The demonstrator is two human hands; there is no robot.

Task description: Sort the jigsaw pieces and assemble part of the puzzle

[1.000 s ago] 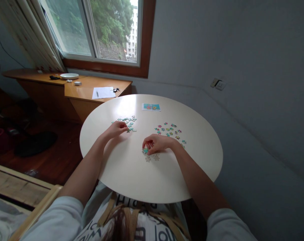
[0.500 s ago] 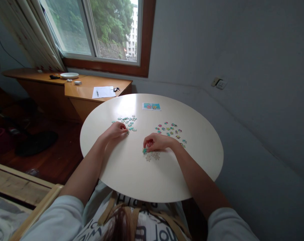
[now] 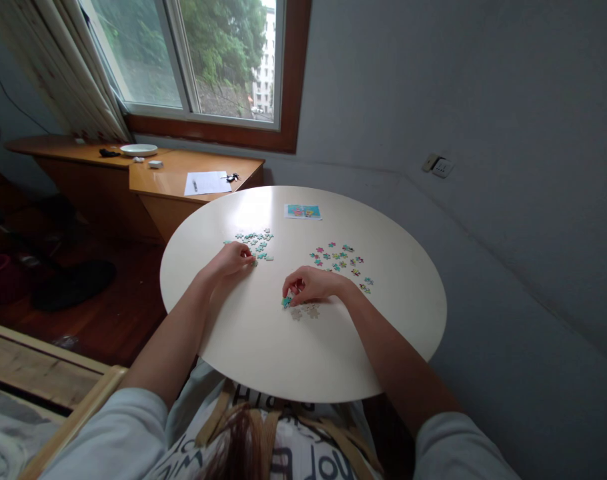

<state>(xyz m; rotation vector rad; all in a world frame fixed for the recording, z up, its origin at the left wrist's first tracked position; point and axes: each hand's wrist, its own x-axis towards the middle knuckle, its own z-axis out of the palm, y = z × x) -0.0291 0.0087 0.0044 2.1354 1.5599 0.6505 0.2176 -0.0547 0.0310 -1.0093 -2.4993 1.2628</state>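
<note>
At the left of the white oval table [image 3: 263, 347], my left hand [image 3: 232, 259] is closed with its fingertips on a small teal jigsaw piece [image 3: 254, 263]. A cluster of teal pieces [image 3: 259, 247] lies just beyond it. My right hand [image 3: 311, 284], near the table's middle, pinches a teal and yellow jigsaw piece [image 3: 286, 302] between thumb and fingers. Several pale, plain-backed pieces [image 3: 303, 312] lie just below that hand. Beyond it spreads a group of multicoloured pieces [image 3: 342, 256], partly hidden by the hand.
A small blue picture card [image 3: 303, 212] lies at the table's far side. Behind it stands a wooden desk [image 3: 173, 163] with a white plate [image 3: 139, 151], paper [image 3: 207, 183] and keys [image 3: 232, 178]. A grey wall [image 3: 508, 253] rises on the right.
My right hand has shifted slightly left, carrying the teal and yellow jigsaw piece away from the pale pieces. My left hand has stayed in place.
</note>
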